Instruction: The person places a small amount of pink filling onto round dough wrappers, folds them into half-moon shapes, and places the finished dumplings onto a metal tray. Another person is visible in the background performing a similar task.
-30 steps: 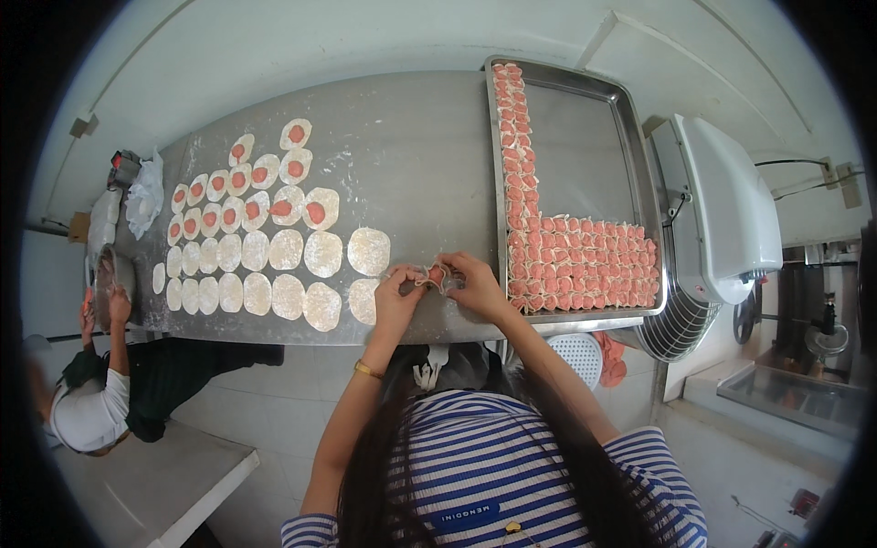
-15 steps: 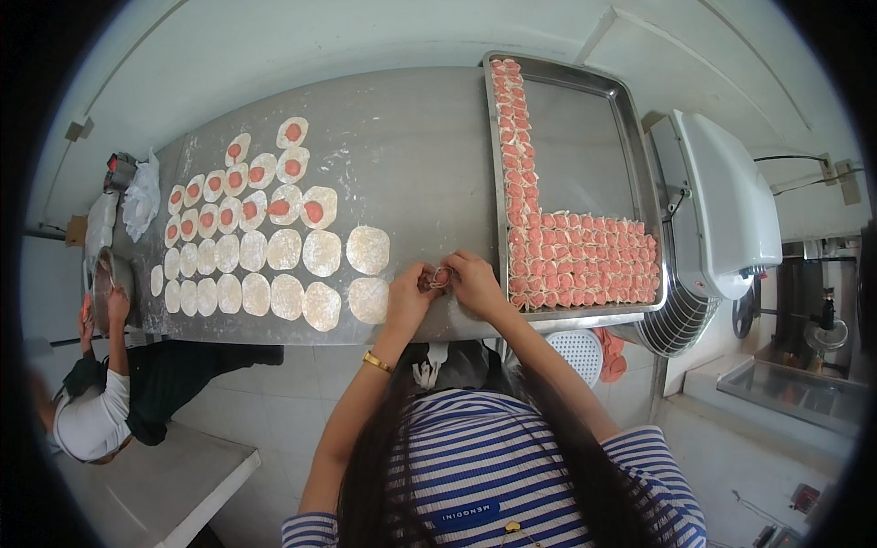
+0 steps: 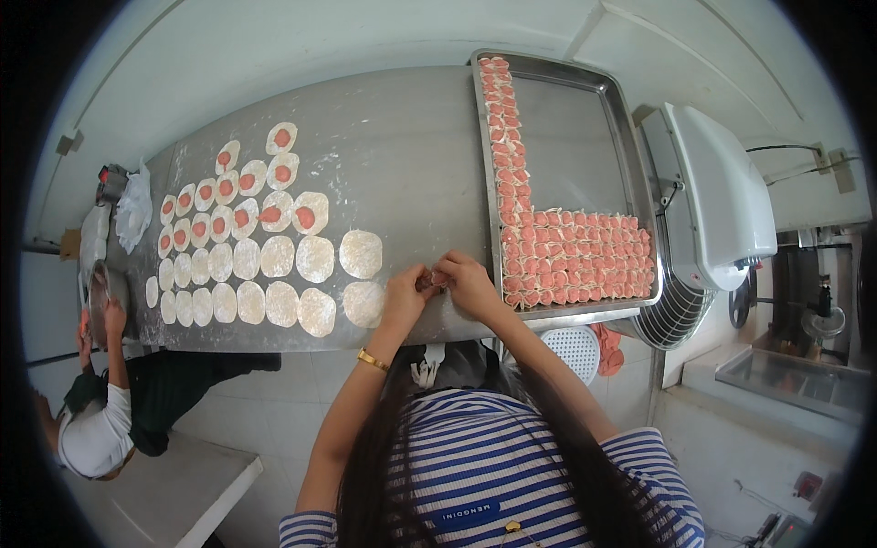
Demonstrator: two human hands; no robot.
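Over the near edge of the metal table, my left hand (image 3: 405, 290) and my right hand (image 3: 469, 282) meet with bent fingers around a small dumpling (image 3: 437, 280) with pink filling. The fingers cover most of it. Just right of my right hand is a metal tray (image 3: 575, 137), with packed rows of open-topped pink dumplings (image 3: 575, 258) along its near part and left side. Left of my left hand, round floured dough wrappers (image 3: 362, 254) lie in rows. Farther back, several filled wrappers (image 3: 311, 213) carry a lump of pink filling.
A white machine (image 3: 722, 187) stands right of the tray. At the far left, a co-worker's hand (image 3: 114, 318) is at a metal bowl (image 3: 99, 274), near a white plastic bag (image 3: 134, 210). A perforated white stool (image 3: 574, 354) is below the table's near edge.
My fingers have shifted around the dumpling, which is now more covered. Both hands stay near the same spot. The view has turned slightly, so the table's contents appear a little shifted.
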